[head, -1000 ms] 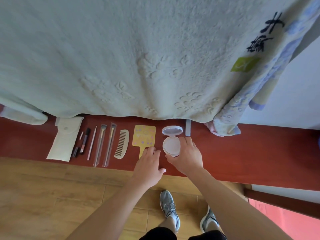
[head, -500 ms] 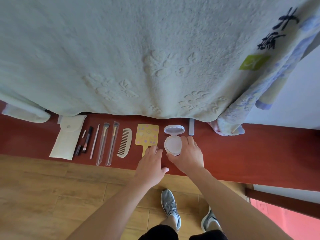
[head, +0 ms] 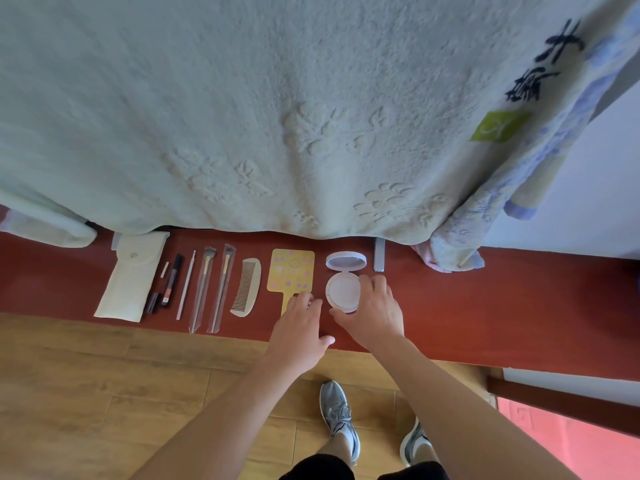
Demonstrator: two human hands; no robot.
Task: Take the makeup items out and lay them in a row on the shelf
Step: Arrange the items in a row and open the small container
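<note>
Big pale-green embossed blanket (head: pixel 277 116) fills the frame from 9 thru 12 to 2 o'clock, its hem draped over the back of a long red-brown wooden shelf (head: pixel 502 306) running 9 to 3. Light wood plank floor (head: pixel 86 393) at 7–8. Row on the shelf: white fabric pouch (head: pixel 131 278) at the 9 end, yellow rectangular hand mirror (head: pixel 292 271), cream plastic comb (head: pixel 246 287), two brushes in clear sleeves (head: pixel 204 289) and, nr centre, the round white plastic compact (head: pixel 343 289), lid open toward 12. Right hand (head: pixel 374 313) wraps the compact's base, thumb on its 6 edge, fingers on its 3 side. Left hand (head: pixel 298 327) sits at its 9, bent fingertips resting on the mirror's handle, thumb splayed, gripping nothing. Vs 1 s ago: hands, compact and row sit abt the same. Mirror handle is mostly hidden under the left hand; small dark sticks by the pouch are too small to ID.
</note>
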